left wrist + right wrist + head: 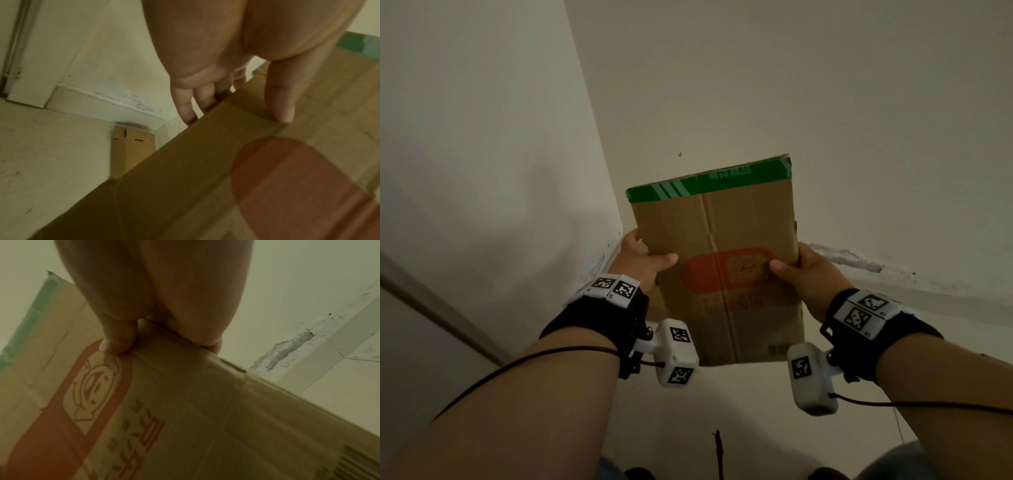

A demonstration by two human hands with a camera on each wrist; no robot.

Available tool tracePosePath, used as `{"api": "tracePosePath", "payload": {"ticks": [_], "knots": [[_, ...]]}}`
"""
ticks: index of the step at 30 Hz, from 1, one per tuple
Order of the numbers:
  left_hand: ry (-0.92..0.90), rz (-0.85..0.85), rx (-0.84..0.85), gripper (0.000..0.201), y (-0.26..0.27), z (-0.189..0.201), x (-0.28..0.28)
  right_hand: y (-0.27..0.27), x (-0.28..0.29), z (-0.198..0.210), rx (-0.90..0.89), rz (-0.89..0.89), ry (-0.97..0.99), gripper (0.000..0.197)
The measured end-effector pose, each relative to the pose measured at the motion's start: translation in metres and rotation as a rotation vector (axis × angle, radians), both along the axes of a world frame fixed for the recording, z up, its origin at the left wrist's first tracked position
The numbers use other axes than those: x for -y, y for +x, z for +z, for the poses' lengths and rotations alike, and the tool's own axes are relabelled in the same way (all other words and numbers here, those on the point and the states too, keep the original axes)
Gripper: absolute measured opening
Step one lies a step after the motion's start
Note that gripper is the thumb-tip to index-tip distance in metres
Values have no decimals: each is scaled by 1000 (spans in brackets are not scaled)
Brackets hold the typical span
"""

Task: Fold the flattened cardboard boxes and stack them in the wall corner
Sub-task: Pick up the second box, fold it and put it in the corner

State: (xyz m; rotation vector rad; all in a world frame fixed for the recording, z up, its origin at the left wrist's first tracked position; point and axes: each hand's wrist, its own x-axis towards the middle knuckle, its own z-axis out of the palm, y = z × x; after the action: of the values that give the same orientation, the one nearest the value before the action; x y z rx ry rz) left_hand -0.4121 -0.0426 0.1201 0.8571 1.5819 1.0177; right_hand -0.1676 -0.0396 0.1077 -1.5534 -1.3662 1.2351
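While both hands hold it off the floor, the flattened cardboard box (717, 270) hangs at twelve o'clock before the person, its green-taped edge (709, 181) farthest away. The left hand (642, 262) has its grip closed on the box's nine o'clock edge, thumb on the printed face and fingers (186, 105) curled behind. The right hand (806, 274) grips the three o'clock edge the same way, its thumb (115, 340) pressing the orange logo panel (729, 270). Beyond and below, at eleven o'clock, another folded cardboard piece (132, 151) lies on the floor (51, 154), pushed into the wall corner against the baseboard (107, 104). Whether anything sits inside either cardboard cannot be told.
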Motion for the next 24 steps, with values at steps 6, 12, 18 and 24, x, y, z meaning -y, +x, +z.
{"api": "tracePosePath", "payload": {"ticks": [6, 12, 18, 24], "knots": [[-13, 40, 136, 42, -3, -2, 2, -9, -6, -5, -33, -63, -5, 33], [32, 200, 85, 37, -16, -4, -4, -6, -11, -20, 176, -3, -179, 61], [-26, 303, 2, 46, -42, -15, -14, -8, -14, -32, -16, -92, -281, 51], [-216, 341, -66, 61, -61, -32, -27, -38, -20, -37, -355, -185, -358, 52]]}}
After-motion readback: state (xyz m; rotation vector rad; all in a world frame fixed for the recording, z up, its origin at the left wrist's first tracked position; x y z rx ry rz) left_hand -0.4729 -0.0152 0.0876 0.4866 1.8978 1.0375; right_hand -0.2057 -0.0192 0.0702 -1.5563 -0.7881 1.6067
